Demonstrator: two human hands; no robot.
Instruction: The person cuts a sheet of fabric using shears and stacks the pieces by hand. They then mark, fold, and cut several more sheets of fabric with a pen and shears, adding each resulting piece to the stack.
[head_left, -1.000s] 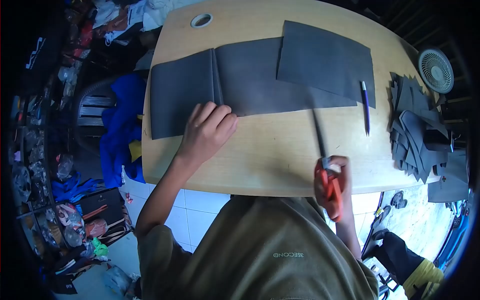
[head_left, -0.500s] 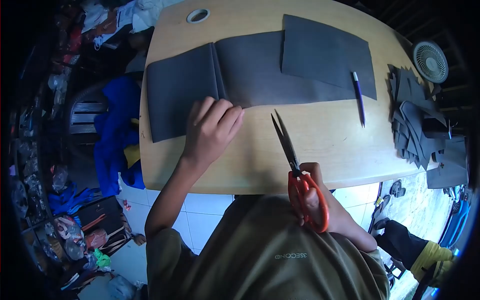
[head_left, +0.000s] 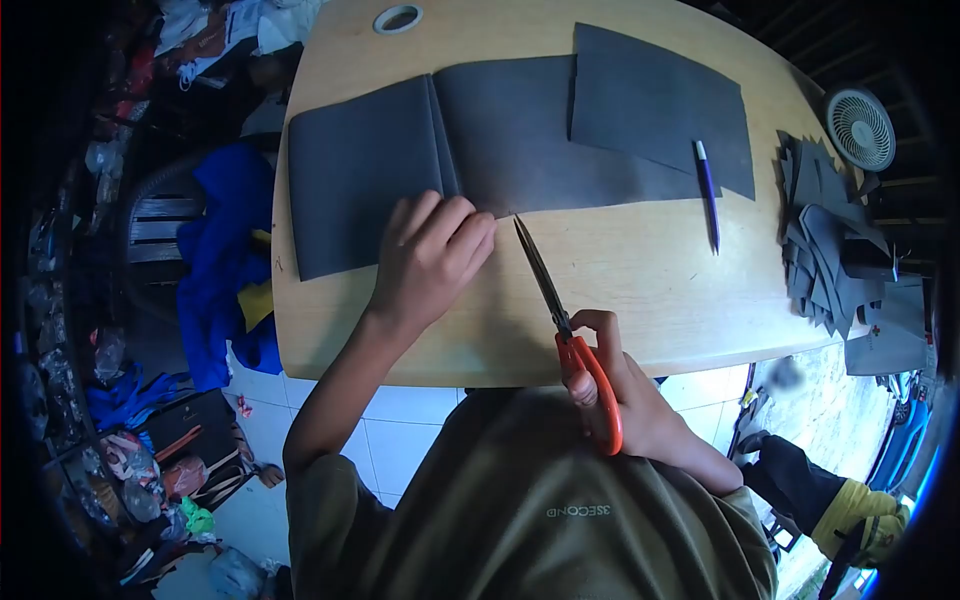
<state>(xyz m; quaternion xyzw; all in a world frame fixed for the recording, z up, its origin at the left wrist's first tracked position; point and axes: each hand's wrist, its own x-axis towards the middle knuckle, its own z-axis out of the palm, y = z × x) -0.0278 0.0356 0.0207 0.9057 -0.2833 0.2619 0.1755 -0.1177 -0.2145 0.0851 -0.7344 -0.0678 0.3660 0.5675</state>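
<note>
Your left hand (head_left: 430,258) lies flat with fingers spread on the near edge of the long grey sheet (head_left: 420,150), which stretches across the upper middle of the frame on the wooden table (head_left: 620,290). Your right hand (head_left: 615,375), at lower centre, grips the orange-handled scissors (head_left: 565,325), blades nearly closed, tips just at the sheet's edge beside your left fingertips. A purple pen (head_left: 706,190) lies to the right, near a second grey sheet (head_left: 660,100)

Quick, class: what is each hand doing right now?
Left hand: open, fingers flat, pressing the grey sheet near its front edge.
Right hand: closed around the orange-handled scissors, blades pointing at the sheet's edge.
</note>
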